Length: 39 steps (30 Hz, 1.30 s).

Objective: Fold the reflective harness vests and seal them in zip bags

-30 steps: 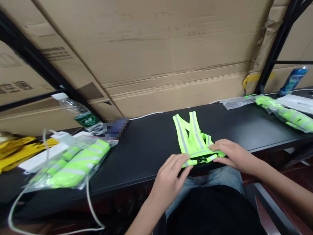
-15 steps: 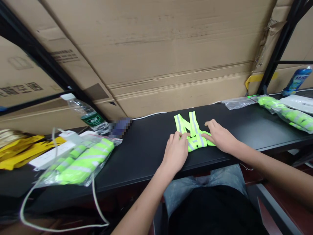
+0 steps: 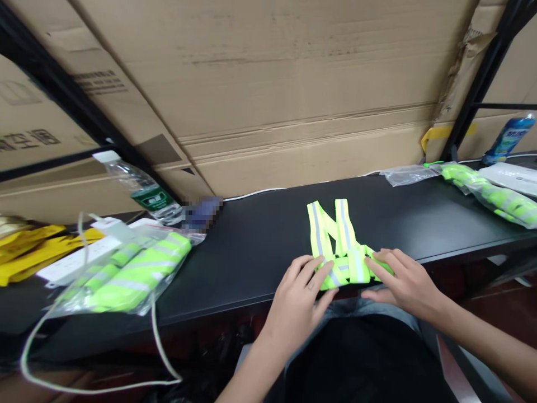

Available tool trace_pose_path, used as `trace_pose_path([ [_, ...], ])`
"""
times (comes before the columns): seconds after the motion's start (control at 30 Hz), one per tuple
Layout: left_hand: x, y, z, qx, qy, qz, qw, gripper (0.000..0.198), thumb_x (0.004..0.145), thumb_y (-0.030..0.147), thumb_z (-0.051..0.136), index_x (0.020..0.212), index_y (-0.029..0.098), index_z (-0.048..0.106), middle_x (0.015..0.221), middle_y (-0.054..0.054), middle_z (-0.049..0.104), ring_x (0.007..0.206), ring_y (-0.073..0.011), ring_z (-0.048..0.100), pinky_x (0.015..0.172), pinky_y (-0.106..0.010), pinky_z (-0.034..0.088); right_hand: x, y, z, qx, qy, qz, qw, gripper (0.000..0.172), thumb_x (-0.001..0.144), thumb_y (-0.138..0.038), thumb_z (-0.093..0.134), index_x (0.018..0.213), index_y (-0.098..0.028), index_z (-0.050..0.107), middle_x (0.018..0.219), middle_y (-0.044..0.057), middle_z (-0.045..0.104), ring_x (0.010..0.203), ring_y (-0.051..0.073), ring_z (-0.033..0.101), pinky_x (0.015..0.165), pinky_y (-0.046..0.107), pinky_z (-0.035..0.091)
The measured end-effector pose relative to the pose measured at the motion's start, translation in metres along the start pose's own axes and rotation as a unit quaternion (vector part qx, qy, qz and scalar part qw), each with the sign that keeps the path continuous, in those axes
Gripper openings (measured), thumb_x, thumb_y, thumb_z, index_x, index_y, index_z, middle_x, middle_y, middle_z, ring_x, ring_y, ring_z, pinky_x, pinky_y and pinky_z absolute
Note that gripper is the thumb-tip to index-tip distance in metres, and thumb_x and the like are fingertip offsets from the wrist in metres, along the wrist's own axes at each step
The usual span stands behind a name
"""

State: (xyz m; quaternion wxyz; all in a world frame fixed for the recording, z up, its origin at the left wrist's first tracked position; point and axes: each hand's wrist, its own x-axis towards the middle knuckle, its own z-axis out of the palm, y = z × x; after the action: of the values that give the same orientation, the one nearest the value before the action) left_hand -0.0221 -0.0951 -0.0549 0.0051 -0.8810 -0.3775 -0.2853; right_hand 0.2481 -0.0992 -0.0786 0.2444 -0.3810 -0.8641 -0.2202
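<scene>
A neon-yellow reflective vest (image 3: 344, 226) with silver stripes lies folded on the black desk, its two shoulder straps pointing away from me. Its lower edge is at the desk's front edge. My left hand (image 3: 300, 291) grips the lower left corner, fingers on top and thumb by the near edge. At the lower right, my right hand (image 3: 406, 282) has its fingers curled over the side band, with the thumb lower down. The fingers partly cover both ends of the band.
On the left, a clear bag of folded vests (image 3: 138, 274) lies by a white power strip (image 3: 79, 260), a looping white cable (image 3: 96, 387), and a water bottle (image 3: 145, 190). Another bagged vest (image 3: 490, 193) and a blue bottle (image 3: 509, 137) are at right. Cardboard (image 3: 293, 84) stands behind the desk (image 3: 251, 240).
The vest has come nearer to me, to the desk's front edge. Both hands moved toward me with it, and the right hand shifted from above the side band to its outer end.
</scene>
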Motion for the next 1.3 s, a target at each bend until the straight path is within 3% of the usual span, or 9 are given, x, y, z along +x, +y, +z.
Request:
trace_pose_path([
  [0.17,0.017,-0.009,-0.007,-0.075,-0.002,-0.053,0.996,0.028,0.101,0.035,0.054,0.124,0.021,0.062,0.107,-0.008,0.069,0.100,-0.0236,0.065,0.089,-0.038,0.056,0.029,0.019,-0.007,0.052,-0.033,0.018,0.998,0.039,0.102,-0.052,0.046,0.099,-0.019,0.068,0.072,0.005,0.064,0.065,0.020,0.057,0.059,0.033,0.041],
  [0.37,0.063,-0.038,0.000,-0.058,-0.092,-0.163,0.981,0.036,0.104,0.044,0.041,0.102,0.023,0.070,0.110,-0.005,0.065,0.108,-0.0237,0.058,0.098,-0.039,0.049,0.091,0.070,0.014,0.173,-0.162,0.045,0.970,0.050,0.102,-0.056,0.043,0.072,-0.020,0.061,0.077,0.005,0.063,0.081,0.021,0.058,0.070,0.030,0.042],
  [0.5,0.070,-0.040,0.012,0.018,-0.078,-0.189,0.979,0.038,0.104,0.040,0.038,0.115,0.017,0.066,0.119,-0.013,0.058,0.110,-0.0308,0.052,0.097,-0.050,0.046,0.106,0.077,0.039,0.156,-0.143,0.075,0.975,0.041,0.099,-0.057,0.052,0.085,-0.019,0.064,0.086,0.007,0.064,0.082,0.021,0.059,0.068,0.030,0.043],
  [0.6,0.069,-0.033,0.012,0.064,-0.065,-0.185,0.978,0.036,0.103,0.032,0.042,0.129,0.016,0.060,0.120,-0.015,0.057,0.108,-0.0319,0.052,0.094,-0.050,0.046,0.104,0.064,0.041,0.124,-0.108,0.101,0.981,0.044,0.100,-0.057,0.047,0.088,-0.018,0.064,0.087,0.010,0.063,0.081,0.024,0.058,0.068,0.034,0.042],
  [0.73,0.066,-0.028,0.007,0.086,-0.071,-0.158,0.981,0.035,0.105,0.029,0.037,0.114,0.020,0.070,0.105,-0.011,0.067,0.096,-0.0275,0.059,0.089,-0.043,0.050,0.087,0.048,0.023,0.126,-0.102,0.025,0.986,0.050,0.102,-0.054,0.042,0.076,-0.020,0.065,0.074,0.008,0.061,0.074,0.023,0.057,0.071,0.036,0.045],
  [0.9,0.048,-0.022,-0.001,0.067,-0.085,-0.116,0.987,0.049,0.102,0.047,0.045,0.138,0.016,0.058,0.137,-0.013,0.064,0.126,-0.0319,0.056,0.102,-0.046,0.049,0.055,0.045,0.000,0.221,-0.088,0.011,0.971,0.042,0.098,-0.051,0.055,0.126,-0.021,0.065,0.121,0.013,0.066,0.111,0.028,0.060,0.093,0.046,0.052],
  [1.0,0.031,-0.016,-0.004,0.039,-0.110,-0.095,0.989,0.072,0.092,0.057,0.058,0.147,0.012,0.045,0.150,-0.016,0.054,0.143,-0.0351,0.043,0.112,-0.050,0.043,0.044,0.043,-0.006,0.248,-0.110,0.004,0.962,0.050,0.096,-0.051,0.060,0.136,-0.022,0.058,0.125,0.013,0.065,0.115,0.029,0.058,0.095,0.048,0.052],
  [1.17,0.017,-0.015,-0.011,-0.013,-0.110,-0.083,0.990,0.047,0.102,0.044,0.047,0.141,0.018,0.049,0.145,-0.013,0.058,0.140,-0.0297,0.048,0.115,-0.050,0.040,0.045,0.032,-0.014,0.249,-0.114,-0.007,0.962,0.038,0.104,-0.042,0.046,0.131,-0.017,0.056,0.109,0.013,0.068,0.099,0.027,0.060,0.082,0.042,0.053],
  [1.3,0.035,-0.023,-0.021,-0.097,-0.120,-0.099,0.983,0.033,0.104,0.046,0.043,0.120,0.024,0.062,0.135,-0.006,0.063,0.131,-0.0255,0.052,0.112,-0.046,0.041,0.062,0.034,-0.015,0.272,-0.141,0.032,0.951,0.030,0.106,-0.040,0.039,0.114,-0.019,0.057,0.098,0.008,0.066,0.085,0.022,0.061,0.074,0.035,0.049],
])
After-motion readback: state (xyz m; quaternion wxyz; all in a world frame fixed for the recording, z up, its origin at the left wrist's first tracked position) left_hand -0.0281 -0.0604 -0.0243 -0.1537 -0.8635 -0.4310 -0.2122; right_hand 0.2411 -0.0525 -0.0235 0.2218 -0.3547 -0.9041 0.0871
